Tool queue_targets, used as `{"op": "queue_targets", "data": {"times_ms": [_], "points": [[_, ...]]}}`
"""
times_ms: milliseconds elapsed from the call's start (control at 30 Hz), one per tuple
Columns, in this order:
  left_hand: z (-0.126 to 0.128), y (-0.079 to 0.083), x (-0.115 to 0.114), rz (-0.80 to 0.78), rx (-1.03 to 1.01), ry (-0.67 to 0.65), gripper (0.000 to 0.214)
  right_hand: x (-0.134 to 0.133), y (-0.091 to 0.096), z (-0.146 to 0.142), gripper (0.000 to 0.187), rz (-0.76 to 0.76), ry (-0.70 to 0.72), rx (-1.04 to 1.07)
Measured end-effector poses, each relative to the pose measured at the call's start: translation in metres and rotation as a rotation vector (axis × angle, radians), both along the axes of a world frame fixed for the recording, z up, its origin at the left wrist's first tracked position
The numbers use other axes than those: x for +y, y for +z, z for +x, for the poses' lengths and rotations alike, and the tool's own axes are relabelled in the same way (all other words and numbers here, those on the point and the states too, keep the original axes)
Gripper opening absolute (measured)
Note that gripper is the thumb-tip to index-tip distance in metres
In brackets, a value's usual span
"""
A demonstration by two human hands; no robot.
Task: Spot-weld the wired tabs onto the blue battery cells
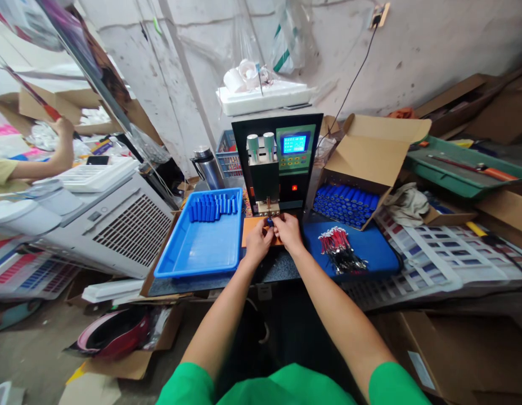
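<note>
Under the electrodes of a black spot welder (267,185) with a lit blue screen, a blue battery cell (270,222) shows between my hands. My left hand (259,241) is closed on the cell from the left. From the right, the fingers of my right hand (288,232) are pinched together close to the electrode tips; what they grip is too small to make out. Left of the welder, a blue tray (210,250) holds several blue cells (208,207) in rows. To the right, a bundle of red and black wire leads (342,250) lies on a blue surface.
An open cardboard box (368,152) full of blue cells stands right of the welder. Behind the tray is a steel flask (208,167). A green tray (463,169) sits farther right. At far left, another person's arm (45,157) reaches over an air cooler (113,225).
</note>
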State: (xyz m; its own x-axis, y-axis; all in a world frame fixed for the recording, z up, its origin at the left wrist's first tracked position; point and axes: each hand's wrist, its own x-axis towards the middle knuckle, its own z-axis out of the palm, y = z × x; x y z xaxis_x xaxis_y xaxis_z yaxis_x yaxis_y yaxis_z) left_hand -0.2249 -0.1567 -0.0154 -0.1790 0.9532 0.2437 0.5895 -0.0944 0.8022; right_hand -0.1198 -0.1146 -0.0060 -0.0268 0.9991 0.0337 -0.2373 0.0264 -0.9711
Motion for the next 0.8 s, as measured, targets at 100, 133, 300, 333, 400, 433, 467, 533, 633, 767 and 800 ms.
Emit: {"op": "queue_targets", "data": {"times_ms": [100, 133, 300, 333, 400, 433, 467, 533, 633, 767, 800], "points": [[0.0001, -0.001, 0.0004, -0.007, -0.008, 0.005, 0.035, -0.0002, -0.0001, 0.0004, 0.023, -0.011, 0.005, 0.008], [0.0001, -0.0015, 0.0005, -0.01, -0.013, 0.007, 0.035, 0.0, -0.0004, 0.0004, 0.022, -0.011, 0.005, 0.006], [0.0002, -0.0021, 0.0002, -0.012, -0.012, 0.008, 0.037, 0.0017, -0.0022, -0.0003, 0.019, -0.001, -0.007, -0.027], [0.0003, -0.0019, 0.0001, -0.011, -0.008, 0.01, 0.037, 0.0019, -0.0024, -0.0005, 0.019, -0.004, -0.009, -0.032], [0.0005, -0.0012, -0.0002, -0.008, -0.002, 0.017, 0.038, 0.002, -0.0026, -0.0008, 0.019, -0.005, -0.011, -0.037], [0.0007, -0.0008, -0.0003, -0.007, 0.001, 0.021, 0.038, 0.0018, -0.0026, -0.0007, 0.02, -0.001, -0.01, -0.04], [0.0008, -0.0005, -0.0005, -0.007, 0.002, 0.024, 0.037, 0.0015, -0.0025, -0.0005, 0.021, 0.005, -0.011, -0.044], [0.0011, 0.0002, -0.0008, -0.01, 0.002, 0.027, 0.036, 0.0008, -0.0023, 0.0002, 0.023, 0.022, -0.014, -0.063], [0.0018, 0.001, -0.0011, -0.015, 0.003, 0.034, 0.034, -0.0001, -0.0024, 0.0018, 0.025, 0.039, -0.021, -0.119], [0.0023, 0.0015, -0.0006, -0.017, 0.003, 0.038, 0.032, -0.001, -0.0036, 0.0045, 0.028, 0.028, -0.008, -0.169], [0.0023, 0.0015, -0.0004, -0.01, 0.004, 0.029, 0.03, -0.0016, -0.0039, 0.0055, 0.028, 0.029, -0.004, -0.181]]}}
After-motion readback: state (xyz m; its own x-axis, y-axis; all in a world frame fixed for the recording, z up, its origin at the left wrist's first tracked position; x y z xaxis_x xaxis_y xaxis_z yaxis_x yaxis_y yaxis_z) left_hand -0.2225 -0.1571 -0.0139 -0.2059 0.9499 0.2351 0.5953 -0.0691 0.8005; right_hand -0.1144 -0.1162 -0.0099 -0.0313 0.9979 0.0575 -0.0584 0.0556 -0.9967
